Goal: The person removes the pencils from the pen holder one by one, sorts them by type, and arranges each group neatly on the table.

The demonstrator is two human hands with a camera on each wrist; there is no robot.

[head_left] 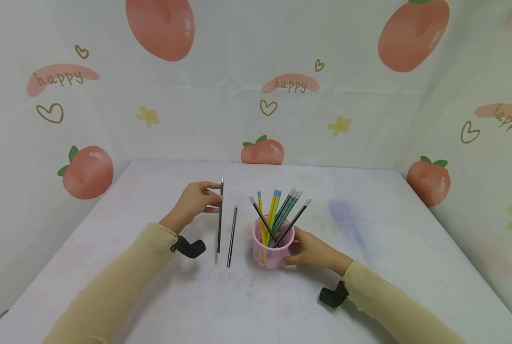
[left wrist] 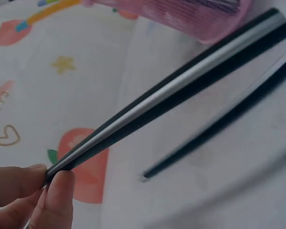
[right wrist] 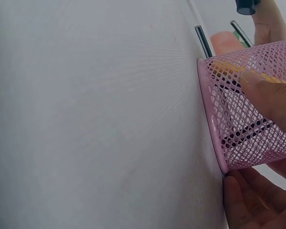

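Pinching a black pencil [head_left: 219, 229] near its silver-tipped end between thumb and fingers, the left hand [head_left: 197, 199] has most of the shaft extending below the grip, toward the person. Just right of it, a second pencil [head_left: 232, 235] lies on the table [head_left: 307, 306], touched by neither hand. Farther right stands a pink mesh cup [head_left: 270, 259] of yellow, green and black pencils [head_left: 285, 210], its right side grasped by the right hand [head_left: 311, 249].

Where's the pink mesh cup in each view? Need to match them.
Head: pink mesh cup just right of centre, below the middle.
Left wrist: cut off at the top edge.
Right wrist: cut off at the right edge.
Shared landmark: the cup's yellow pencils.
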